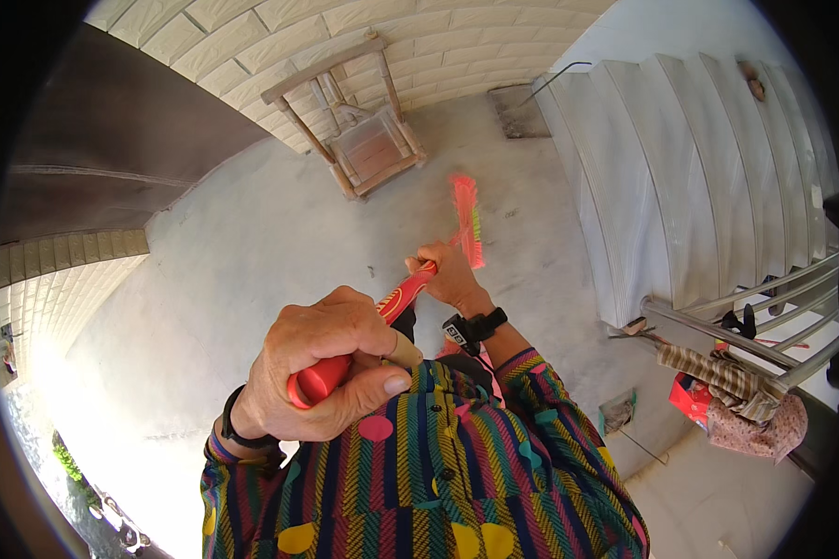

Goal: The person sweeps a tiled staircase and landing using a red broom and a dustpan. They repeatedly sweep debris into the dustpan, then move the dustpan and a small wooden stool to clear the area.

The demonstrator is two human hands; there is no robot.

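Note:
Both of my hands are closed around the red handle (pixel 402 297) of a broom. My left hand (pixel 328 356) grips the top end of the handle, close to the camera, and a bandage-like wrap covers one fingertip. Farther down the handle is my right hand (pixel 451 274), with a black watch-like device (pixel 474 328) strapped at its wrist. Beyond it the broom head (pixel 467 220), with pink-red and yellow-green bristles, is over the grey concrete floor (pixel 266 230). Whether all its bristles touch the floor I cannot tell.
A bamboo chair (pixel 374 143) stands by the cream brick-patterned wall (pixel 454 42). Pale folded panels (pixel 643 175) rise on the right. Near a metal railing (pixel 720 332) hang a striped cloth (pixel 713 374) and a pink patterned cloth (pixel 762 426). A dustpan-like object (pixel 617 412) lies on the floor.

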